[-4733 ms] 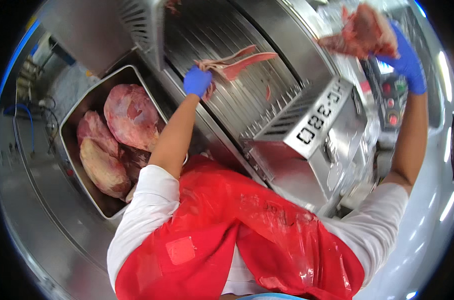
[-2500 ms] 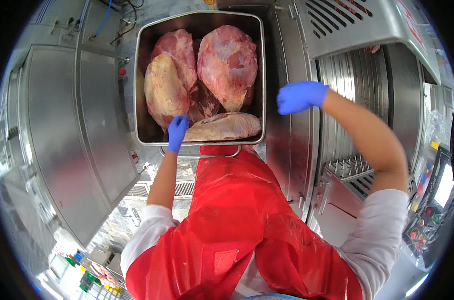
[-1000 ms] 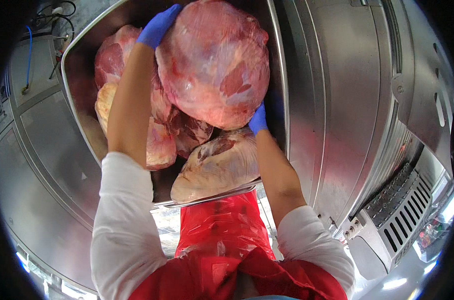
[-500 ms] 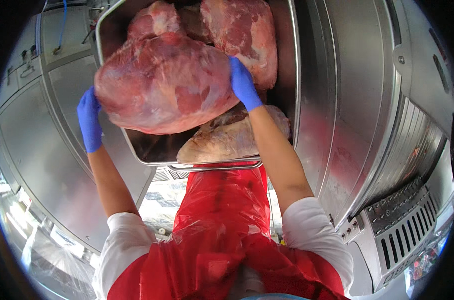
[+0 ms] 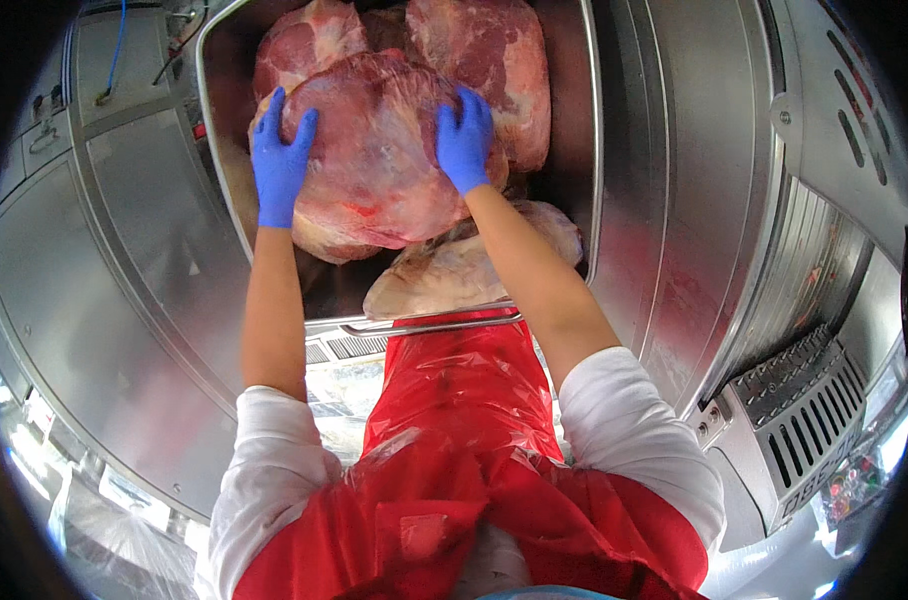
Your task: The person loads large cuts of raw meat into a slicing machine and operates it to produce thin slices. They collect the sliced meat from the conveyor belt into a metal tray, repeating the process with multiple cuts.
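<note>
My left hand (image 5: 282, 155), in a blue glove, grips the left side of a large red piece of meat (image 5: 368, 166) with its fingers spread over the top. My right hand (image 5: 463, 140), gloved alike, grips the same piece on the right. The piece lies over others in a deep steel bin (image 5: 576, 235): a red piece (image 5: 309, 35) at the back left, a larger one (image 5: 486, 80) at the back right and a pale fatty one (image 5: 439, 280) along the near edge.
A steel machine (image 5: 689, 200) stands along the right, with a slotted guard (image 5: 801, 455) at the lower right. Steel cabinet panels (image 5: 94, 260) run down the left, with hoses (image 5: 124, 50) at the top. My red apron (image 5: 454, 400) is below the bin's handle (image 5: 434, 330).
The large piece was taken from the bin's right side and moved left over the others, and is now slightly higher in view. My left hand has moved right and up onto its top.
</note>
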`<action>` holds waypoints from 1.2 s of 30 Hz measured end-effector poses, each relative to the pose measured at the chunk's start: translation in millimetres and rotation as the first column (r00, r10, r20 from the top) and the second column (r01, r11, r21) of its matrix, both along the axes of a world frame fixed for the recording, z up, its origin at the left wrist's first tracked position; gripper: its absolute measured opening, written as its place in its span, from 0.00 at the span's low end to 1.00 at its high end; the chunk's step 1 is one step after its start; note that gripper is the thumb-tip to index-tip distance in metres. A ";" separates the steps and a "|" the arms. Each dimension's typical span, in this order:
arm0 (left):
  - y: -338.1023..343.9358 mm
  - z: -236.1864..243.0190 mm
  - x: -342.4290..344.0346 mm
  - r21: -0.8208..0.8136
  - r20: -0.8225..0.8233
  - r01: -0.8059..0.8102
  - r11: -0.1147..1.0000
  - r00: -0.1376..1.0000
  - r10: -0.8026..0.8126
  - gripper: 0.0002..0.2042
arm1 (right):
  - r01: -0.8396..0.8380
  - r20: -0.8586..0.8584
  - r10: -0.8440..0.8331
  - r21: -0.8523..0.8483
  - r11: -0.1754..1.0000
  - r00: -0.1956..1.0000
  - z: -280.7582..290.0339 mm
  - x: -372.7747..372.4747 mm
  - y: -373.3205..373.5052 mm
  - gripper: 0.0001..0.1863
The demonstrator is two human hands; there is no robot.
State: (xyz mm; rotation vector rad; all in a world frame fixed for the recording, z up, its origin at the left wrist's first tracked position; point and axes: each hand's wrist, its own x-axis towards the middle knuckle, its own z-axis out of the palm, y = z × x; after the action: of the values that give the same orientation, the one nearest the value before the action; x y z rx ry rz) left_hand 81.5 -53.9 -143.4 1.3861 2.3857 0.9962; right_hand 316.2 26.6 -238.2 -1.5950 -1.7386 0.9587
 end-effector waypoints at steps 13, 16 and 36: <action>98.4 -5.1 -51.7 -0.327 0.801 0.387 0.862 0.598 0.035 0.27 | -0.357 -0.461 -0.025 -0.718 0.597 0.887 -346.5 208.3 -79.3 0.25; 93.3 -4.9 -56.3 -0.340 0.839 0.429 0.837 0.541 0.063 0.25 | -0.549 -0.622 -0.100 -0.745 0.379 0.776 -300.6 191.0 -67.5 0.28; 86.5 -94.0 -118.3 -0.312 0.944 0.230 0.922 -0.038 0.329 0.21 | -0.324 -0.457 -0.524 -0.887 0.330 0.718 -61.7 200.9 2.8 0.24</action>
State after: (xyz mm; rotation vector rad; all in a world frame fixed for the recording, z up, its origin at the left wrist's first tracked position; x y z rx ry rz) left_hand -36.9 32.6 -237.4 0.0436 1.2041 0.9021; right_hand 517.2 29.4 -299.9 -1.4959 -0.3434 2.4272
